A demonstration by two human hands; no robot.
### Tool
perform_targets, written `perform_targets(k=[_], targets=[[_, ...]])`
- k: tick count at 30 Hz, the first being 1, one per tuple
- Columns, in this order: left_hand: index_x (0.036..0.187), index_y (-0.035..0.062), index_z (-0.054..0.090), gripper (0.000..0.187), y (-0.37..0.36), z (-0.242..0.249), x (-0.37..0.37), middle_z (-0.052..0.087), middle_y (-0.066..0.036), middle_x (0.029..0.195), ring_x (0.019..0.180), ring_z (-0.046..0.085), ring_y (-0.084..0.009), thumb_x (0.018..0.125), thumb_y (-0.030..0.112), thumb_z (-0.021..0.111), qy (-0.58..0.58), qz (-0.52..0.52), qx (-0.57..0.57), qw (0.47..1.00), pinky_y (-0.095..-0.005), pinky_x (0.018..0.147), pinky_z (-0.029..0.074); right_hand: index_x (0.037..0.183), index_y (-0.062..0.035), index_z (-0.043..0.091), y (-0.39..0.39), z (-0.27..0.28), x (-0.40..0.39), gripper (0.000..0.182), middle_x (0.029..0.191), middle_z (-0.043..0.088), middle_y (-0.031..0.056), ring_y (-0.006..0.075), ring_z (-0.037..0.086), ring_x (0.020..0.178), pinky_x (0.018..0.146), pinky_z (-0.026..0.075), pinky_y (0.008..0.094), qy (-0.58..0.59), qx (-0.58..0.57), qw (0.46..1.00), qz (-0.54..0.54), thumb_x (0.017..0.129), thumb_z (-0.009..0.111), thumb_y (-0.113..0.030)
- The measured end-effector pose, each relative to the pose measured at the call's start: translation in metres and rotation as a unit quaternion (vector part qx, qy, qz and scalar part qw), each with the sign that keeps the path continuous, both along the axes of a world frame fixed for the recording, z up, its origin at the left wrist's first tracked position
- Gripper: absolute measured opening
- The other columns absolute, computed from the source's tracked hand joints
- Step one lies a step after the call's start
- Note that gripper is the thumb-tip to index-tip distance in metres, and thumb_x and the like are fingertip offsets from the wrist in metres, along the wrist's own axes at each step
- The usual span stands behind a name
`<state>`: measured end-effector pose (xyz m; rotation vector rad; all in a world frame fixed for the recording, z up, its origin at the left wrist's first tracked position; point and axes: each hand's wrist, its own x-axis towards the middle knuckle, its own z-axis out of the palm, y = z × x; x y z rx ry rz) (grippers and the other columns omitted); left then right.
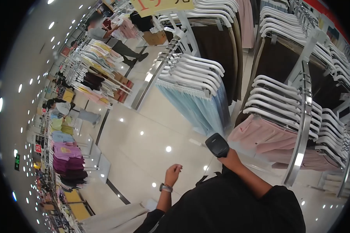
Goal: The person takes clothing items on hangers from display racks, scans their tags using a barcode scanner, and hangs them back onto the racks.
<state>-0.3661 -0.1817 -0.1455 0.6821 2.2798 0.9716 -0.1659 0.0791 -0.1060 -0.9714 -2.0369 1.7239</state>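
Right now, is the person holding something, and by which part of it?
The right grip holds a black handheld device by its end nearer the body, leaving the broad head uncovered. Nothing shows in the left grip.

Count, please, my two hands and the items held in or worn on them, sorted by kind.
Hands: 2 (left hand and right hand)
Black handheld device: 1, in the right hand
Wristwatch: 1, on the left wrist
Total: 4
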Motion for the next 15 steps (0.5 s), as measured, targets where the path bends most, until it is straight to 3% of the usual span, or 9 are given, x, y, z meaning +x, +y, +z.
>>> perform_targets(k=[2,4,6,7,8,10,12,14,15], targets=[[0.095,0.001,0.067,0.02,0.022,0.012,-0.035,0.068,-0.007,0.079,0.069,0.064,-0.014,0.094,0.018,0.056,0.038,0.004,0.021,0.999,-0.0272,0.065,0.05,0.101,-0.0008,0.063,0.019,-0.005,-0.004,0.039,0.088,0.068,0.0197,0.035,0.067,0.085,0.076,0.05,0.0389,0.021,-0.013,0.999,-0.021,0.066,0.074,-0.014],[0.096,0.0011,0.067,0.02,0.053,0.025,-0.07,0.067,-0.007,0.079,0.07,0.063,-0.0137,0.094,0.017,0.056,0.085,0.016,0.037,0.996,-0.0272,0.067,0.05,0.097,0.0009,0.064,0.037,-0.019,-0.001,0.035,0.085,0.068,0.0196,0.0318,0.067,0.082,0.073,0.05,0.0386,0.043,0.008,0.999,-0.029,0.066,0.073,-0.013],[0.106,0.0018,0.064,0.019,0.09,0.045,-0.1,0.067,-0.006,0.086,0.074,0.063,-0.0131,0.095,0.016,0.056,0.122,0.012,0.08,0.989,-0.0261,0.068,0.05,0.092,0.0011,0.064,0.052,-0.031,0.0,0.027,0.079,0.068,0.0107,0.0175,0.064,0.074,0.071,0.05,0.033,0.009,-0.046,0.997,-0.066,0.068,0.072,-0.009],[0.11,0.0017,0.062,0.021,0.106,0.056,-0.116,0.066,-0.007,0.096,0.08,0.062,-0.0145,0.094,0.014,0.057,0.11,0.012,0.106,0.988,-0.0265,0.07,0.05,0.09,0.0001,0.065,0.059,-0.009,0.001,0.022,0.076,0.068,0.0073,0.0148,0.064,0.073,0.07,0.05,0.0314,0.042,-0.001,0.996,-0.077,0.071,0.072,-0.008],[0.113,0.0016,0.06,0.023,0.123,0.066,-0.132,0.064,-0.009,0.106,0.085,0.062,-0.016,0.094,0.013,0.057,0.097,0.013,0.133,0.986,-0.0269,0.072,0.051,0.093,-0.0006,0.065,0.064,-0.008,0.002,0.021,0.079,0.068,0.0058,0.0137,0.064,0.074,0.07,0.05,0.03,0.055,-0.007,0.995,-0.088,0.074,0.072,-0.008],[0.116,0.0024,0.059,0.025,0.159,0.092,-0.158,0.065,-0.008,0.098,0.084,0.063,-0.0143,0.094,0.014,0.055,0.146,0.033,0.192,0.97,-0.0283,0.074,0.051,0.098,-0.0013,0.065,0.07,0.008,0.002,0.023,0.087,0.068,0.0051,0.0134,0.063,0.08,0.074,0.049,0.0289,0.103,-0.006,0.988,-0.113,0.077,0.071,-0.008],[0.125,0.0019,0.053,0.033,0.187,0.115,-0.192,0.062,-0.01,0.109,0.092,0.062,-0.0194,0.094,0.014,0.056,0.213,0.009,0.214,0.953,-0.0322,0.082,0.049,0.1,-0.0015,0.064,0.076,0.013,-0.002,0.025,0.091,0.068,0.0052,0.0133,0.063,0.083,0.076,0.049,0.0286,0.106,-0.002,0.987,-0.122,0.078,0.072,-0.008],[0.13,0.0016,0.049,0.044,0.197,0.091,-0.273,0.051,-0.014,0.128,0.114,0.052,-0.0249,0.09,0.013,0.062,0.463,-0.072,0.083,0.88,-0.0371,0.093,0.045,0.102,-0.0017,0.064,0.079,0.022,-0.011,0.026,0.095,0.067,0.0052,0.0133,0.062,0.086,0.078,0.048,0.0283,0.109,0.002,0.985,-0.136,0.078,0.073,-0.008],[0.13,0.0014,0.048,0.046,0.215,0.113,-0.274,0.05,-0.016,0.128,0.116,0.049,-0.0286,0.088,0.014,0.064,0.421,-0.052,0.172,0.889,-0.0403,0.096,0.042,0.106,-0.0005,0.061,0.079,0.027,-0.016,0.035,0.098,0.067,0.0078,0.0152,0.062,0.09,0.081,0.048,0.0296,0.093,0.009,0.983,-0.156,0.076,0.075,-0.008]])
